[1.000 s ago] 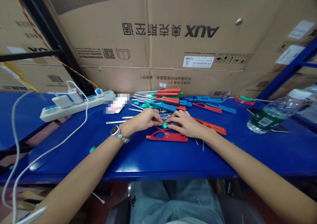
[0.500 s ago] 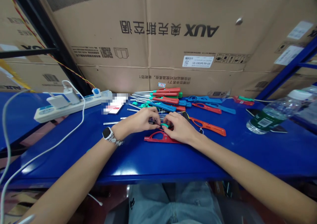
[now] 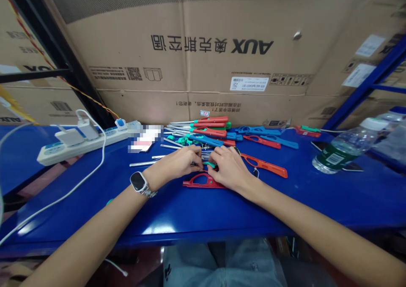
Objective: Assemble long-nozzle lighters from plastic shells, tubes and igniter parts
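My left hand (image 3: 185, 160), with a watch on its wrist, has its fingers pinched together above the desk; what they hold is too small to make out. Close against it, my right hand (image 3: 228, 166) is closed at the fingertips on a small green plastic part (image 3: 209, 164), partly covered by the fingers. Below both hands lies a red plastic handle shell (image 3: 203, 181) with an oval opening, its right end under my right hand. Metal rods (image 3: 141, 164) lie left of and behind my left hand.
Behind the hands is a pile of red-handled lighters (image 3: 211, 131). Blue handle shells (image 3: 258, 130) and an orange shell (image 3: 266, 166) lie to the right. A water bottle (image 3: 345, 149) stands far right; a power strip (image 3: 50, 151) and a phone (image 3: 149, 137) are left.
My view has tilted slightly. Both hands stay close together over the red shell, with the left fingers now lower and nearer the green part.
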`<state>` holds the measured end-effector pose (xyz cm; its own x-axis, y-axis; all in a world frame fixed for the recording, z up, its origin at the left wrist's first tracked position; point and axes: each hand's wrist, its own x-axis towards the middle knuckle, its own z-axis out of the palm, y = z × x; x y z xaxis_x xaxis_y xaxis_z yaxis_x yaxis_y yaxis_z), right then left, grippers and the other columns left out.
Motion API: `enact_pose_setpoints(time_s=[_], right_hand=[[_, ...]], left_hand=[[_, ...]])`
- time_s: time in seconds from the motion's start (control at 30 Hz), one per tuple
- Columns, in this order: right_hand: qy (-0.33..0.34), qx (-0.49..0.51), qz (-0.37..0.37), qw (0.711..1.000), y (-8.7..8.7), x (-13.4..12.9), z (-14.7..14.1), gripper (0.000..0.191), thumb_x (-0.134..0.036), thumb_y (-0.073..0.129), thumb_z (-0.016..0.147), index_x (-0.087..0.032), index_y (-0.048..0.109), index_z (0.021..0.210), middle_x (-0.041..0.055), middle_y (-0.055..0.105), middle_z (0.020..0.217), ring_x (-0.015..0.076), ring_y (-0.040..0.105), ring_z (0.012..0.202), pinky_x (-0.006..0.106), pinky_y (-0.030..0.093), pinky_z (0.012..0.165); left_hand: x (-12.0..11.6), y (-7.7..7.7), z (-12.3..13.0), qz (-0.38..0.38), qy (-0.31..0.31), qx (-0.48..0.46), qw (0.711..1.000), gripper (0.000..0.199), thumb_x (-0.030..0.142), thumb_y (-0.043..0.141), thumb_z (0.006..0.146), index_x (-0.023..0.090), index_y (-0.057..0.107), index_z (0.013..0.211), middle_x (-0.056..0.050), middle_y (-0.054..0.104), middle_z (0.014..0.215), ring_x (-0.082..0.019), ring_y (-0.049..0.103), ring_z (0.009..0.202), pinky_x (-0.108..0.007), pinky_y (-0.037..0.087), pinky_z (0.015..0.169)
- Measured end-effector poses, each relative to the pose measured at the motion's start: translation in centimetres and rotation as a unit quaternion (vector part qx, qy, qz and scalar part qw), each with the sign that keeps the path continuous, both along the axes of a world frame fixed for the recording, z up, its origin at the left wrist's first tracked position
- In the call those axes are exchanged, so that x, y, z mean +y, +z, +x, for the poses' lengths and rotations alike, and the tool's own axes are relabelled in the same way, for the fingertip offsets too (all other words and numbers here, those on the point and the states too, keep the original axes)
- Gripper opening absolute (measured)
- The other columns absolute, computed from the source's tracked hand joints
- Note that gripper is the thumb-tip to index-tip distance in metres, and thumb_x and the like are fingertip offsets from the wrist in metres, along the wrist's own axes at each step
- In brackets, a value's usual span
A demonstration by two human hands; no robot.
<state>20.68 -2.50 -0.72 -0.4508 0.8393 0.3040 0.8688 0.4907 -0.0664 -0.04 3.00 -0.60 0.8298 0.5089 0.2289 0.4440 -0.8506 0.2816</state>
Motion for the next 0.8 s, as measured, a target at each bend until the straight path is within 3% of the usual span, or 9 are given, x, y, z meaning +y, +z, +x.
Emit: enact_pose_setpoints(time_s=[0.4, 0.8], right_hand=[[-0.01, 0.015, -0.016, 1.0, 0.09, 0.19, -0.34, 0.014, -0.021, 0.06, 0.095, -0.015, 0.072, 0.098, 0.0093, 0.071, 0.103, 0.024, 0.065, 0.096, 0.038, 0.042, 0.083], [0.002, 0.074, -0.047, 0.996, 0.01, 0.27, 0.12, 0.009, -0.018, 0.062, 0.093, -0.016, 0.069, 0.097, 0.0079, 0.067, 0.101, 0.0191, 0.063, 0.083, 0.031, 0.047, 0.073]], left_hand=[[-0.67, 0.13, 0.02, -0.018, 0.006, -0.009, 1.0, 0.015, 0.014, 0.067, 0.094, 0.017, 0.079, 0.085, -0.005, 0.065, 0.09, -0.018, 0.062, 0.086, -0.03, 0.049, 0.079], [-0.6, -0.18, -0.1, -0.029, 0.003, -0.025, 0.999, 0.012, 0.012, 0.069, 0.092, 0.017, 0.077, 0.084, -0.006, 0.067, 0.09, -0.018, 0.063, 0.085, -0.03, 0.05, 0.078]])
